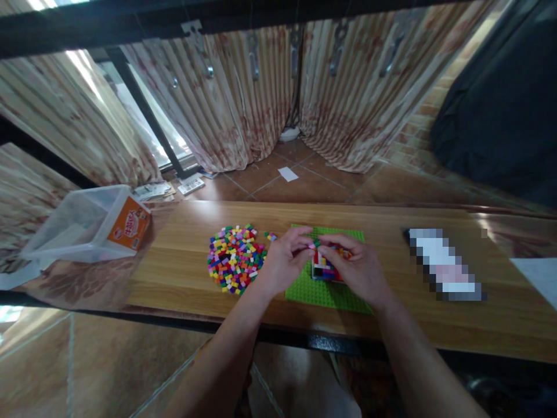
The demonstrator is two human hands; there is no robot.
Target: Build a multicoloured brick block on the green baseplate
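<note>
Over a green studded baseplate (300,290), both my hands meet with their fingertips almost touching. My left hand (285,258) pinches a small pink brick (311,246). Right beside it a small green brick (316,241) is between the fingertips of my right hand (359,267); whether the two bricks are joined I cannot tell. Below the fingers a low multicoloured brick build (324,270) stands on the baseplate, partly covered by my right hand. A heap of loose coloured bricks (237,261) lies left of my left hand.
A wooden table (174,261) carries everything. To the right lies a blurred-out dark-edged object (446,264), with a white paper (539,278) beyond it. A clear plastic bin (87,226) with an orange label stands past the left end. A few stray bricks (270,236) lie near the heap.
</note>
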